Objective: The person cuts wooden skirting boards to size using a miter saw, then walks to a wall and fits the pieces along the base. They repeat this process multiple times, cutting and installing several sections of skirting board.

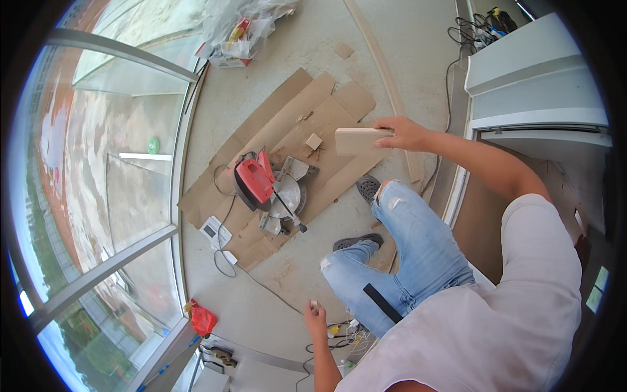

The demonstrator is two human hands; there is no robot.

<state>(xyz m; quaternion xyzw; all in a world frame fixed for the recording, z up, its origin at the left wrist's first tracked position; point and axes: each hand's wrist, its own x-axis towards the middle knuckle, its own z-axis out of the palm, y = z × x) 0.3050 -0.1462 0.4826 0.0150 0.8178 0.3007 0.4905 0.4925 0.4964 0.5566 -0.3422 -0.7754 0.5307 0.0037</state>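
White shirt (483, 326) closest to camera, with ripped jeans (418, 222) below it; wearer looks seated, grey clogs on the floor.

Left to right: glazed wall (112, 47) with metal frames, red bag (203, 320) at its foot. White flat unit with a display (215, 232) on the floor, half by the cardboard's edge. Clear plastic bag (258, 19) of stuff at top. Red mitre saw (255, 178) sits on flattened cardboard (349, 99), handle toward the person. Can't tell if it's powered; nothing visibly clamped in it.

Small wood block (313, 142) lies on the cardboard just beyond the saw. Left hand (315, 321) is low, well apart from the saw, fingertips pinched on a small pale piece (315, 304); too small to identify.

Main workpiece, a pale flat board (356, 140), is up off the cardboard, right of the block. Right hand (400, 134) grips its right end, thumb on the near side. Long wood strip (382, 62) runs along the floor behind it. White cabinet (529, 85) far right.

My read: handling step between cuts, board in hand, not at the fence. Next move likely calls for setting it down flat and square, fingers clear of the blade.
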